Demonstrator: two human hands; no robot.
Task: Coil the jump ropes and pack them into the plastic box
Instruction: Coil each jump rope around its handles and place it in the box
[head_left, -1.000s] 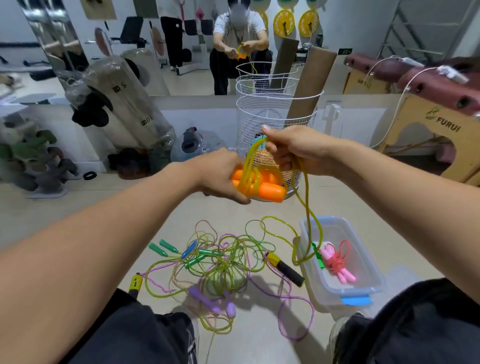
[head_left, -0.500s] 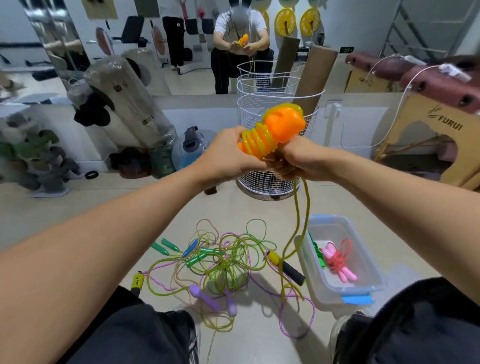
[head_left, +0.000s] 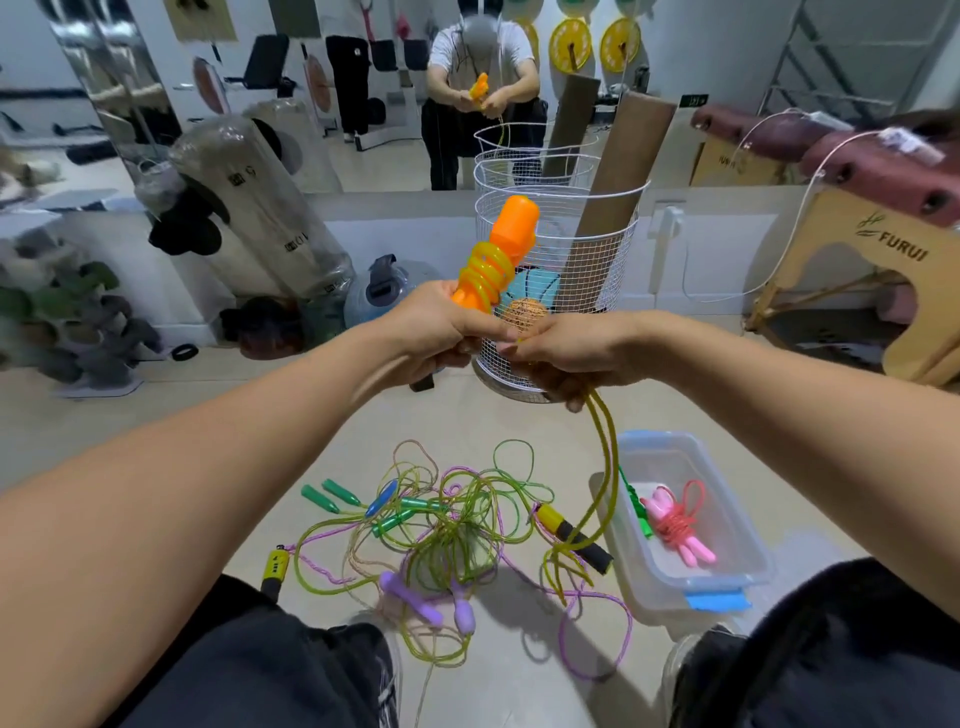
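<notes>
Head view: orange handles (head_left: 511, 231) gripped by left hand (head_left: 441, 325); yellow-green cord (head_left: 602, 441), pinched in right hand (head_left: 566, 351) fingers at 3 o'clock, best wound taut.

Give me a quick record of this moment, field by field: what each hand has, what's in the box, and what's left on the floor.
left hand: grips orange handles, yellow-green rope coiled round them
right hand: holds the rope's loose length, which hangs toward the floor
plastic box: pink jump rope, bundled; a green handle beside it
floor: tangle of ropes, uncoiled
</notes>
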